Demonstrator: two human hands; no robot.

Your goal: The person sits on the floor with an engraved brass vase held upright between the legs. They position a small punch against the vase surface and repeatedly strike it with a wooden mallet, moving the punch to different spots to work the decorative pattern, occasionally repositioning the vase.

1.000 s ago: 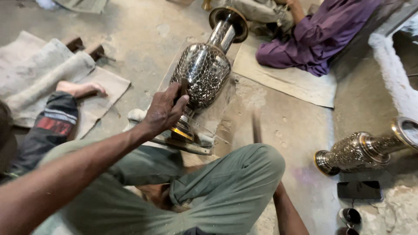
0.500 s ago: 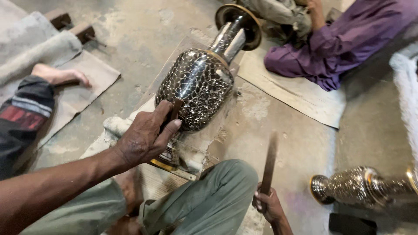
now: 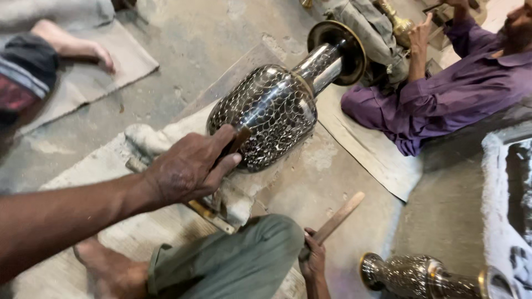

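Note:
A large engraved metal vase lies on its side on a dusty cloth, its flared mouth pointing away from me. My left hand rests on the vase's belly and pinches a small punch-like tool against the metal. My right hand is low beside my bent knee, fingers closed around a wooden stick that points up and to the right, apart from the vase.
A second engraved vase lies at the lower right. A person in a purple shirt sits at the upper right on a mat. Another person's bare foot and sleeve lie at the upper left. The floor is bare concrete.
The view has closed in on the vase. My left hand has slid up from the vase's base onto its belly. My right hand with the stick has come into view, then lowered.

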